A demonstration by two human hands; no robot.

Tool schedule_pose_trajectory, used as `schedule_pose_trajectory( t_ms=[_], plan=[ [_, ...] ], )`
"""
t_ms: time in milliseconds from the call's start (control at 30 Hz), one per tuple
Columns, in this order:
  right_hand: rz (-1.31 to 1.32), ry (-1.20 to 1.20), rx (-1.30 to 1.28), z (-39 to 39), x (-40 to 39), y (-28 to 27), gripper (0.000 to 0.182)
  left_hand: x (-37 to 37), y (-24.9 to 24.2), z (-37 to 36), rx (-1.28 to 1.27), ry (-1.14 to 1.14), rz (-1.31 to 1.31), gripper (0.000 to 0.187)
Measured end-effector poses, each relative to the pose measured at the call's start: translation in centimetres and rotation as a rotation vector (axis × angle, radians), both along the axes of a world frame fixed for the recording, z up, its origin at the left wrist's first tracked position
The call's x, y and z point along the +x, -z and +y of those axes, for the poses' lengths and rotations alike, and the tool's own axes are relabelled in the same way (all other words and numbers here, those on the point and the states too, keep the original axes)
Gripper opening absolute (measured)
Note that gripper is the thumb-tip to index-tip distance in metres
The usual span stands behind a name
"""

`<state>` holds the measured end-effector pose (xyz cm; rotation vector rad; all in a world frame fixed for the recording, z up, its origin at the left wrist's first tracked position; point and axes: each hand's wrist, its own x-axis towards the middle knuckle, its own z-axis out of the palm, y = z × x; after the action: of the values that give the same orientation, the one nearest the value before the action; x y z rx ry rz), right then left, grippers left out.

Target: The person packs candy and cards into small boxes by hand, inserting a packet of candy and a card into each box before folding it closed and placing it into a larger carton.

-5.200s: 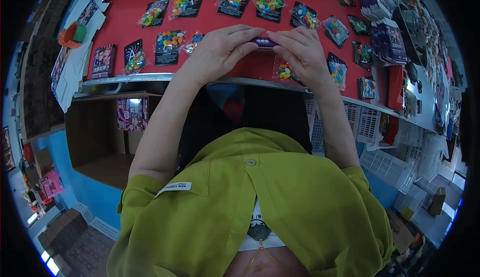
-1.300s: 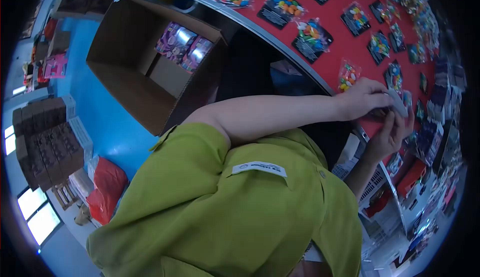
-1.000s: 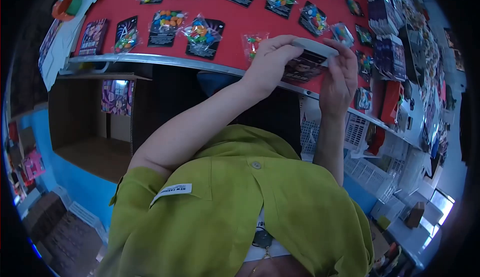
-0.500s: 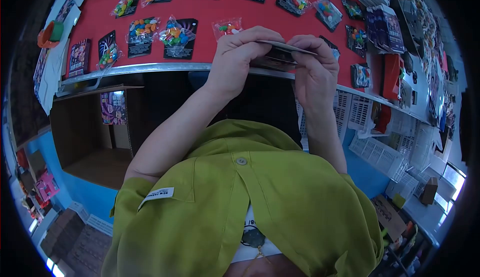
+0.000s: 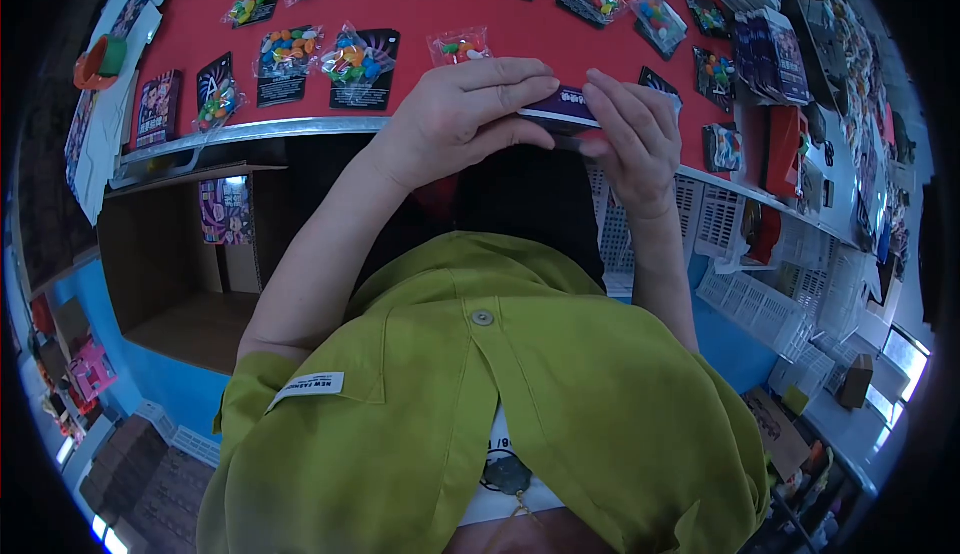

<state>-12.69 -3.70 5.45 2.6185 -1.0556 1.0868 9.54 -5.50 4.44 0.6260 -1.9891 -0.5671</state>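
Observation:
A flat purple box (image 5: pixel 562 104) with white lettering is held between my two hands near the table's front edge. My left hand (image 5: pixel 455 114) is closed on the left end, fingers along the far side and thumb on the near side. My right hand (image 5: pixel 637 134) grips the right end the same way. Fingers hide much of the box. Just beyond my left hand lies a clear bag of colourful candy-like pieces (image 5: pixel 460 49). To its left, another bag of such pieces (image 5: pixel 352 60) rests on black printed cards (image 5: pixel 362 97).
More bagged pieces on black cards lie in rows on the red table (image 5: pixel 430 9). Stacked purple boxes (image 5: pixel 770 59) stand at the right, a single box (image 5: pixel 158 109) at the left. An open cardboard carton (image 5: pixel 180 264) sits below the table, white plastic crates (image 5: pixel 755 304) at lower right.
In the earlier frame, grey-edged card-like pieces showed between my hands; now the box's purple lettered side shows. My left hand has flattened its fingers along it, and my right hand's fingers have straightened.

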Motion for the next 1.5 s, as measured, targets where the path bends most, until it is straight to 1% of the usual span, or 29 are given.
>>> schedule_pose_trajectory(
  t_ms=[33,67,100,200,267,367,433,533,600,633,667,700,733,800,833,900,967,1000,1033,1067,1100,1167,1233,1300,1333,1400,1433,1467,1500],
  plan=[
    [-0.072,-0.009,0.042,0.0,0.2,0.0,0.027,-0.1,-0.3,0.2,-0.002,0.0,-0.002,0.027],
    [-0.142,-0.017,0.082,-0.1,0.3,0.0,0.027,-0.3,-0.7,0.4,0.072,-0.026,0.023,0.026],
    [-0.141,-0.015,0.079,-0.1,0.3,-0.1,0.027,-0.5,-1.1,0.4,0.146,-0.05,0.049,0.024],
    [-0.192,0.001,0.159,-0.1,0.3,-0.3,0.023,-0.8,-1.9,0.2,0.21,-0.057,0.066,0.02],
    [-0.383,-0.052,0.355,-0.4,0.6,-0.7,0.018,-1.1,-1.8,-0.1,0.219,-0.055,0.113,0.016],
    [-0.446,-0.095,0.44,-0.6,0.5,-0.6,0.017,-1.2,-2.0,-0.2,0.262,-0.064,0.15,0.011],
    [-0.456,-0.109,0.434,-0.6,0.6,-0.7,0.016,-1.2,-2.0,-0.2,0.306,-0.071,0.141,0.01],
    [-0.438,-0.089,0.417,-0.3,0.5,-0.6,0.016,-1.3,-1.6,-0.1,0.392,-0.01,0.248,0.008],
    [-0.411,-0.057,0.39,-0.4,0.4,-0.7,0.017,-1.3,-1.1,-0.1,0.387,0.023,0.328,0.014],
    [-0.301,-0.068,0.262,-0.4,0.3,-0.8,0.02,-1.0,-0.9,-0.1,0.385,0.025,0.328,0.014],
    [-0.19,-0.079,0.132,-0.6,0.2,-0.9,0.023,-0.4,-0.7,-0.1,0.134,-0.02,0.099,0.023],
    [-0.19,-0.084,0.128,-0.5,0.2,-0.9,0.023,0.0,-0.4,-0.1,-0.118,-0.069,-0.132,0.033],
    [-0.145,-0.079,0.088,-0.2,0.2,-0.9,0.026,-0.1,-0.2,0.3,-0.123,-0.08,-0.134,0.033],
    [-0.121,-0.124,0.024,-0.2,0.6,-0.9,0.029,-0.4,0.0,1.4,-0.149,-0.183,-0.207,0.045],
    [-0.082,-0.075,0.015,-0.1,0.6,-0.9,0.029,-0.7,0.1,1.8,-0.159,-0.197,-0.219,0.058],
    [-0.077,-0.025,0.017,-0.3,1.0,-0.9,0.029,-1.7,0.2,2.7,-0.006,-0.243,-0.178,0.074],
    [-0.084,0.006,0.011,-0.3,1.2,-0.9,0.026,-2.7,0.3,3.2,0.063,-0.242,-0.134,0.087],
    [-0.061,0.032,-0.012,-0.2,1.6,-1.1,0.024,-3.2,-0.2,3.5,0.03,-0.301,-0.144,0.088],
    [-0.079,-0.008,-0.023,-0.2,2.4,-1.5,0.024,-3.9,-0.5,3.5,0.0,-0.35,-0.151,0.089],
    [-0.125,0.014,-0.01,0.1,3.0,-2.3,0.023,-4.5,-0.3,3.0,-0.051,-0.428,-0.021,0.084],
    [-0.168,0.043,0.004,0.3,3.5,-3.2,0.021,-3.9,-0.8,2.8,-0.061,-0.449,-0.029,0.084],
    [-0.193,0.005,0.034,0.6,5.0,-5.0,0.019,-3.0,-2.8,2.3,-0.15,-0.544,0.09,0.076],
    [-0.215,-0.125,0.124,0.8,6.3,-6.8,0.018,1.5,-4.5,0.7,-0.297,-0.511,-0.086,0.068],
    [-0.209,-0.112,0.107,0.9,5.3,-6.0,0.019,7.9,-5.5,-1.5,-0.443,-0.741,-0.316,0.062],
    [-0.193,-0.089,0.088,0.6,4.5,-5.5,0.02,11.5,-6.2,-2.4,-0.359,-0.883,-0.466,0.058],
    [-0.207,-0.032,0.137,-0.5,1.6,-3.5,0.019,20.3,-4.6,-4.1,-0.201,-1.081,-0.589,0.054],
    [-0.219,0.035,0.191,-0.5,0.2,-2.6,0.019,24.2,-3.9,-4.1,-0.096,-1.135,-0.732,0.054],
    [-0.239,0.078,0.179,-0.6,-0.5,-2.1,0.018,27.2,-3.5,-4.0,0.03,-1.175,-0.775,0.053],
    [-0.247,0.159,0.156,-1.0,-1.8,-1.9,0.016,29.4,-3.1,-3.9,0.17,-1.107,-0.709,0.041]
  ],
)
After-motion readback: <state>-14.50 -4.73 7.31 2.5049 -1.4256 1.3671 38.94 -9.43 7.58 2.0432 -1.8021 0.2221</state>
